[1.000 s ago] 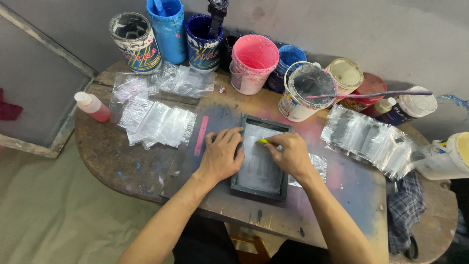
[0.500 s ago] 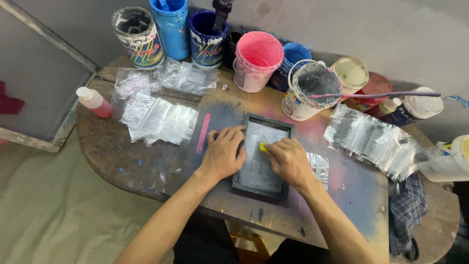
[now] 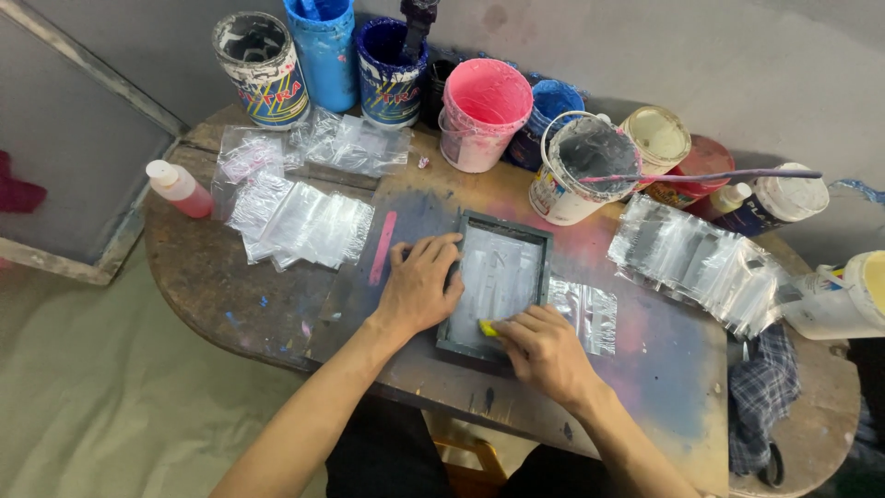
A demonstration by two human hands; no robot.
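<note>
Yellow squeegee (image 3: pixel 488 328) is being gripped in the right hand (image 3: pixel 546 351) at the small framed screen's (image 3: pixel 498 284) near edge mid-table, while the left hand (image 3: pixel 419 286) is pressing flat, fingers spread; slackening could shift the frame and smear.

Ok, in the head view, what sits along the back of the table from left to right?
White-rimmed paint can → light blue bucket → dark blue can → pink bucket → white bucket with grey ink → cream lid → white-capped bottle.

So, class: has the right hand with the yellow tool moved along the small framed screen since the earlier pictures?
Yes. The right hand has slid from the far end of the framed screen to its near edge, toward the person.
</note>
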